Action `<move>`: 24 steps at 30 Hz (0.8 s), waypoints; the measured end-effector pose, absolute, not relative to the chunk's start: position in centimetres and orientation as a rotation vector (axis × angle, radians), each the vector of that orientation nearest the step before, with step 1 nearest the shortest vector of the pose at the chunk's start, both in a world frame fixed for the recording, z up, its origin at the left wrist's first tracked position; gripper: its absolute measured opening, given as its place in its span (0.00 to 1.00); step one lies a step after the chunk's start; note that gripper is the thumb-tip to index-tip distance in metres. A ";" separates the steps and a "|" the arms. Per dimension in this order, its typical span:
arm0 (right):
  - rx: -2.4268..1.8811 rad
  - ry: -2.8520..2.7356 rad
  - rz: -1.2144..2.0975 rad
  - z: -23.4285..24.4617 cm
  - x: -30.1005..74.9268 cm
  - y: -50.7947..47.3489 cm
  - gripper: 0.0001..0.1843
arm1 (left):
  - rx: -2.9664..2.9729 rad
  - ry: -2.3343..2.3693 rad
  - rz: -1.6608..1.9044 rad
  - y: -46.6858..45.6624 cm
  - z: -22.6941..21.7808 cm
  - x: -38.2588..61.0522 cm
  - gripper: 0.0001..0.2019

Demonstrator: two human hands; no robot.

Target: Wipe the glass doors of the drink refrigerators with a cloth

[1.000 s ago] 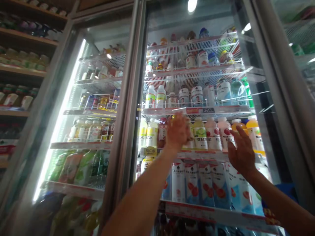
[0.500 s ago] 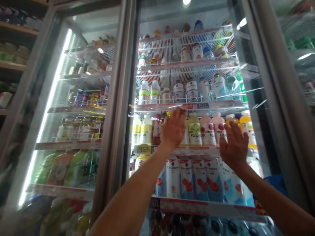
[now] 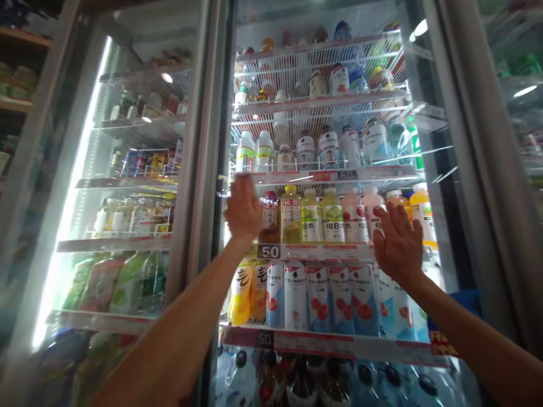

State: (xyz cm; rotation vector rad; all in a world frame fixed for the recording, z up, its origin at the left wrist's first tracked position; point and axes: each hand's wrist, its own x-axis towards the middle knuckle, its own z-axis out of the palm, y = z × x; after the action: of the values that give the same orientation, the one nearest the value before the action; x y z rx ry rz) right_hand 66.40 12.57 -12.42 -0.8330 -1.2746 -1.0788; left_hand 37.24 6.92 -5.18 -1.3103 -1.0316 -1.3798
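I face a lit drinks fridge with glass doors. My left hand (image 3: 242,206) is raised flat, fingers up, in front of the left end of the middle bottle shelf (image 3: 314,250), next to a red-labelled bottle (image 3: 270,217). My right hand (image 3: 396,240) is spread open, palm forward, over pink-capped bottles (image 3: 354,217) at the right of the same shelf. Neither hand holds anything. I cannot tell whether the palms rest on glass or reach inside.
A grey door post (image 3: 203,169) divides this fridge from a second one (image 3: 123,186) on the left. Tall white and blue bottles (image 3: 322,294) fill the shelf below, dark-capped bottles (image 3: 297,379) the bottom. A grey frame (image 3: 466,169) stands on the right.
My left hand has slid left along the middle shelf, from its centre to the door post. My right hand has shifted slightly left and down. Yellow bottles below have come into sight.
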 end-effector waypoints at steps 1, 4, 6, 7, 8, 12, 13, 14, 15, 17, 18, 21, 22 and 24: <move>-0.840 -1.269 -1.078 -12.4 66.3 12.5 0.27 | -1.222 -1.099 -1.467 6.7 -5.0 36.1 0.27; -0.854 -1.257 -1.078 -12.5 66.3 12.5 0.26 | -1.340 -1.024 -1.379 7.0 -7.1 38.7 0.28; -0.836 -1.269 -1.101 -12.7 66.6 12.6 0.26 | -1.676 -0.748 -0.999 7.7 -9.4 42.7 0.27; -0.825 -1.279 -1.118 -12.8 66.9 12.6 0.26 | -1.777 -0.645 -0.827 7.9 -10.2 44.0 0.26; -0.815 -1.287 -1.136 -13.0 67.1 12.6 0.26 | -1.806 -0.614 -0.761 8.1 -10.5 44.5 0.26; -0.825 -1.303 -1.137 -13.7 67.9 12.6 0.26 | -1.438 -0.977 -1.281 7.4 -8.2 39.5 0.26; -0.834 -1.305 -1.122 -13.8 67.9 12.6 0.27 | -1.262 -1.072 -1.470 7.2 -7.5 38.1 0.26; -0.842 -1.309 -1.108 -14.0 67.9 12.6 0.27 | -1.170 -1.127 -1.557 7.2 -7.2 37.5 0.27; -0.845 -1.313 -1.098 -14.0 67.8 12.6 0.27 | -1.155 -1.137 -1.569 7.2 -7.3 37.7 0.27; -0.834 -1.318 -1.093 -14.2 67.8 12.6 0.27 | -1.355 -1.023 -1.382 7.5 -9.0 40.4 0.27; -0.828 -1.324 -1.093 -14.2 67.9 12.6 0.27 | -1.512 -0.892 -1.208 7.7 -10.2 42.2 0.27; -0.822 -1.343 -1.095 -14.3 68.1 12.6 0.28 | -1.745 -0.630 -0.873 8.2 -12.8 44.9 0.26; -0.821 -1.346 -1.101 -14.3 68.2 12.6 0.28 | -1.719 -0.648 -0.890 8.1 -12.8 43.9 0.26; -0.824 -1.346 -1.117 -14.3 68.2 12.5 0.27 | -1.524 -0.827 -1.096 7.7 -11.7 39.1 0.27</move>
State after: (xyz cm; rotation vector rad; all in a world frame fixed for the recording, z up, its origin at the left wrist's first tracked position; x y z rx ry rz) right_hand 68.18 12.54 -14.27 -0.8237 -1.3459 -1.1172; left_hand 39.12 7.68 -11.72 -1.5237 -0.8268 -1.0957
